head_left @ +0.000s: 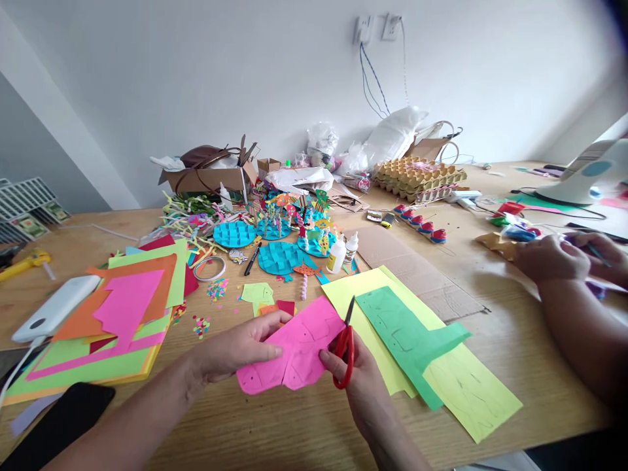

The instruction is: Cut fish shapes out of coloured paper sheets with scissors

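Observation:
Between my hands is a piece of pink paper (309,333) with pencilled outlines and small dots; its lower edge is cut into curves with a slit. My left hand (240,347) pinches its left side, thumb on top. In my right hand (360,373) are red-handled scissors (345,356), blades pointing up and away beside the paper's right edge. The right thumb touches or nearly touches the paper. Just right of it lie green paper (392,327) with drawn outlines and yellow paper (473,389) with pencil lines. A pale green cut scrap (256,293) lies beyond my left hand.
Coloured sheets (132,307) and a white power bank (56,307) are at left, a black phone (63,425) nearer. Blue paper discs (279,257) and glue bottles (336,255) stand ahead. Another person's hands (554,261) work at right, near egg trays (417,176) and cardboard (417,268).

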A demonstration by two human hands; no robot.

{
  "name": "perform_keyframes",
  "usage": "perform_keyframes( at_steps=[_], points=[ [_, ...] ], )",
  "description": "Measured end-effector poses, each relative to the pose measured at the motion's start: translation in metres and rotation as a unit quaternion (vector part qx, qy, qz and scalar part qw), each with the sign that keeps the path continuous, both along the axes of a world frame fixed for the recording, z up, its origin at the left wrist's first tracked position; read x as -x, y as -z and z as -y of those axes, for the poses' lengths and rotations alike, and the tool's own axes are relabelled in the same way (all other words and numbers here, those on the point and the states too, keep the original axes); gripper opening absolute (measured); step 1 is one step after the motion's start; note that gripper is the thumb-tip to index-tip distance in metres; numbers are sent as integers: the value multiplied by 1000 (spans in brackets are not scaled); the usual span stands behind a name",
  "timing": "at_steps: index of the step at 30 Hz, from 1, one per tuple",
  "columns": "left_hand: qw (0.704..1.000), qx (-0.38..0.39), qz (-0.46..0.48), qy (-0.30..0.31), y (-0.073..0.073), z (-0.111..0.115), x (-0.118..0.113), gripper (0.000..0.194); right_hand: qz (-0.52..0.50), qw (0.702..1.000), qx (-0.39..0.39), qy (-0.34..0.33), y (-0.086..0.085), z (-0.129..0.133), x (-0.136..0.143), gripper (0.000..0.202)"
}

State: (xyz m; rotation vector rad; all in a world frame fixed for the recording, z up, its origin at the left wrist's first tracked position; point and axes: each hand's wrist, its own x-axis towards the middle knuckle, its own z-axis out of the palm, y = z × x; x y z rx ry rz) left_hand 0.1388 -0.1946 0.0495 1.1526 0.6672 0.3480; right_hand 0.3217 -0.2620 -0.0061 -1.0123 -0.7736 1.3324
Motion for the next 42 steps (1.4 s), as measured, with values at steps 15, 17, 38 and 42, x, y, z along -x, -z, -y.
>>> perform_keyframes(
  at_steps=[15, 17, 38, 42],
  points=[
    [916, -61, 19, -396, 41, 49, -15, 19, 65, 983, -40, 165, 14, -13, 17, 25],
    [910, -53, 37, -410, 45, 54, -20, 18, 82, 982, -39, 163, 16, -12, 19, 24],
    [896, 9, 78, -437, 33, 32, -16, 21, 252, 964, -64, 60, -12, 23, -15, 25],
    [895, -1, 78, -438, 34, 29, -18, 16, 317, 934, -80, -143, -26, 31, 0, 32]
  ],
)
